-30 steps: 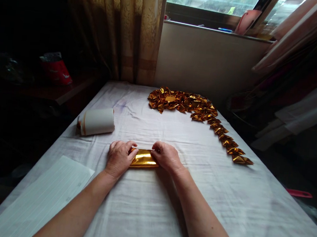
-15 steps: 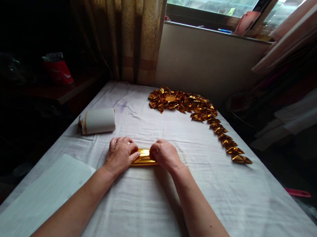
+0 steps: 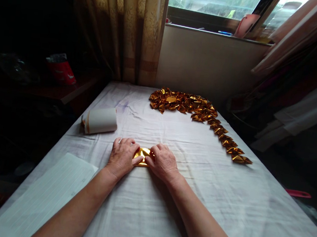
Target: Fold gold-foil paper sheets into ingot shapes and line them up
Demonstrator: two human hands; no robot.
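Note:
A folded strip of gold foil paper (image 3: 142, 156) lies on the white cloth (image 3: 151, 208) in the middle of the table. My left hand (image 3: 122, 157) presses on its left end with curled fingers. My right hand (image 3: 164, 162) covers its right end, fingers closed over it. Only a small piece of gold shows between the two hands, which almost touch.
A long curved row of several folded gold foil pieces (image 3: 195, 113) runs from the far middle to the right side. A white paper roll (image 3: 101, 120) lies at the left. A lined white sheet (image 3: 45, 197) rests at the near left. Curtain and window sill stand behind.
Both hands have moved inward toward each other over the gold paper. Less of the strip shows between them now than one second ago.

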